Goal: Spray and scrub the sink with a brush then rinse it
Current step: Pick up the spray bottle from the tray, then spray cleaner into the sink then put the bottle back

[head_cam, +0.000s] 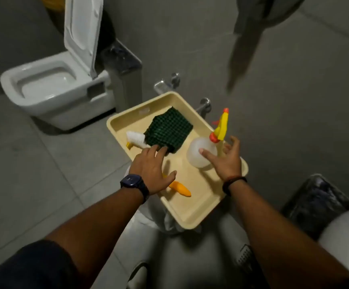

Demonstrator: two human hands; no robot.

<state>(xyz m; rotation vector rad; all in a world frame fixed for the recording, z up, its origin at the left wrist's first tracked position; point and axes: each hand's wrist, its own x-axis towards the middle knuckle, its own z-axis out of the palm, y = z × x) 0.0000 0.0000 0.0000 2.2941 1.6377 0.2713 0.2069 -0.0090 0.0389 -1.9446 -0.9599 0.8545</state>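
A cream tray (198, 209) rests on something white below me. In it lie a brush with white bristles (135, 139) and an orange handle (179, 188), a folded dark green cloth (168, 130), and a clear spray bottle (198, 152) with a yellow and orange trigger head. My left hand (150, 170) hovers over the middle of the brush, fingers spread, fingertips at the cloth's near edge. My right hand (225, 159) is open around the spray bottle, thumb touching its body, fingers behind it and not closed. No sink is in view.
A white toilet (50, 86) with its lid up stands at the left. A lined bin (123, 65) sits beside it. Chrome wall fittings (169, 82) show behind the tray. A black-lined bin (317, 203) stands at the right. Grey tiles cover the floor.
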